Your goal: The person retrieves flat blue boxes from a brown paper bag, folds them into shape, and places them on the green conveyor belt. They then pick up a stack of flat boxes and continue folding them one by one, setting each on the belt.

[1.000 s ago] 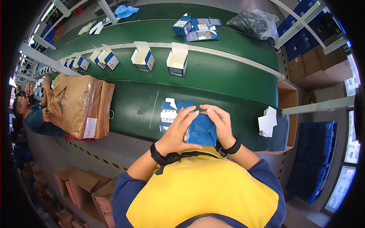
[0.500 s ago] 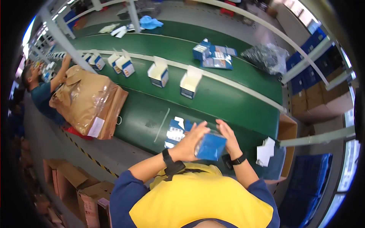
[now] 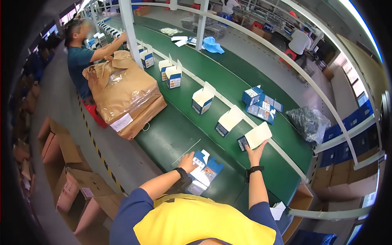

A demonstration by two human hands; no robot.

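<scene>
Since the earlier frame our two hands have parted: they were together around a blue box close to our chest, and now each is at a thing of its own. Our right hand point(image 3: 256, 150) has reached out to the green belt point(image 3: 286, 150), thumb and fingers clasped on the near end of an open box point(image 3: 258, 136) with its cream flap raised. That box is the nearest of a row, just beside a second box point(image 3: 228, 121), with a third box point(image 3: 203, 98) farther along. Our left hand point(image 3: 188, 162) touches the left edge of a flat carton point(image 3: 210, 170), blue and white, on the near surface point(image 3: 171, 128); we cannot tell whether its fingers grip.

Beyond the row, a white rail point(image 3: 299, 173) divides the belts. Past it lie blue packaging point(image 3: 261, 107), a dark plastic bag point(image 3: 309, 123) and a blue cloth point(image 3: 213, 45). To our left a bulky brown package point(image 3: 126, 92) blocks much of the surface, and a white post point(image 3: 130, 36) cuts across the far boxes, near a co-worker point(image 3: 79, 61) reaching toward the belt. White cards point(image 3: 277, 211) lie near our right forearm.
</scene>
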